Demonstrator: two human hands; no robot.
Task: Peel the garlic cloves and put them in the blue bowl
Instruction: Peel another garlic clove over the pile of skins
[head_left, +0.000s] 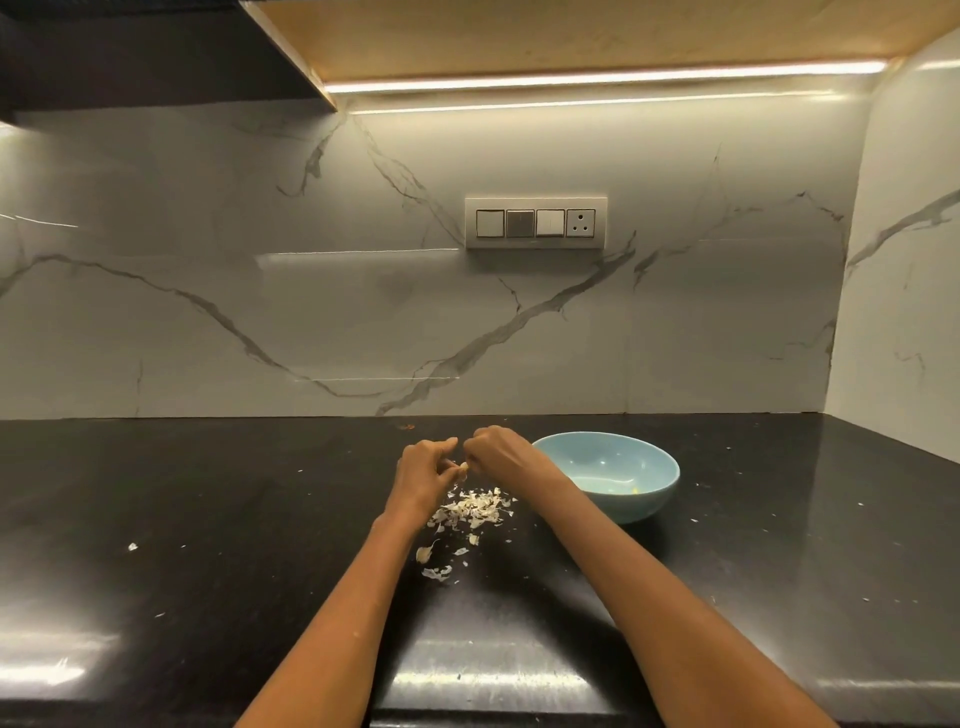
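Both of my hands meet above the black counter, just left of the blue bowl (644, 488). My left hand (423, 470) and my right hand (498, 449) pinch one small garlic clove (462, 469) between their fingertips; most of the clove is hidden by the fingers. Below the hands lies a heap of pale garlic skins (475, 506). An unpeeled garlic clove (424, 554) lies on the counter nearer to me, beside my left forearm. A small yellowish bit shows inside the bowl near its bottom.
The black counter (208, 519) runs to a marble backsplash with a switch panel (535, 223). A side wall closes the right end. Stray skin flakes (132, 546) dot the counter. A small reddish scrap (407, 427) lies by the backsplash.
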